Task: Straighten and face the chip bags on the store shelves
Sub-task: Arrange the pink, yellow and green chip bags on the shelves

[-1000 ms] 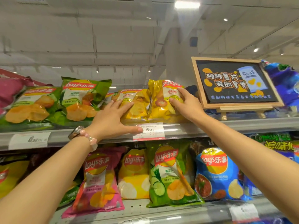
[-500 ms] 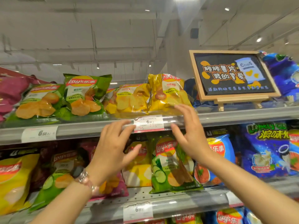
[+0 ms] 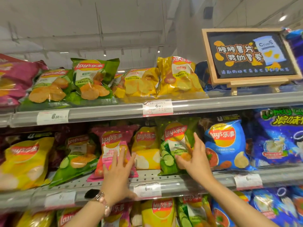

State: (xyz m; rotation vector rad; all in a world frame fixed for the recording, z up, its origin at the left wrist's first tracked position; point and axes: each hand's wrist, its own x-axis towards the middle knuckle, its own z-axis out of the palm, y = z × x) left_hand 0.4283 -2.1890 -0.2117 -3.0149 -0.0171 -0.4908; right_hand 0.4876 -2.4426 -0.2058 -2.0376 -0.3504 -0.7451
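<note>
The left hand [image 3: 117, 176] lies flat, fingers straight, on the pink bag [image 3: 113, 145]. The right hand [image 3: 195, 158] has its fingers spread against the green bag [image 3: 173, 145], thumb low at the front; whether it pinches the bag I cannot tell. Both bags stand on the middle shelf [image 3: 164, 179], directly ahead of the hands, long axes upright. The pink one leans left, so the left hand is the nearer to right it.

On the middle shelf [image 3: 164, 178], grey with a row of small holes, stand a pink bag [image 3: 113, 145], a yellow bag [image 3: 146, 149], a green bag [image 3: 172, 145] printed with cucumber slices and a blue bag [image 3: 224, 145], each bearing a red and yellow logo. Far right on the top shelf, a black sign [image 3: 249, 54] in a pale wood frame carries white and orange lettering. The price tags [image 3: 157, 106] are white edged with pink.
</note>
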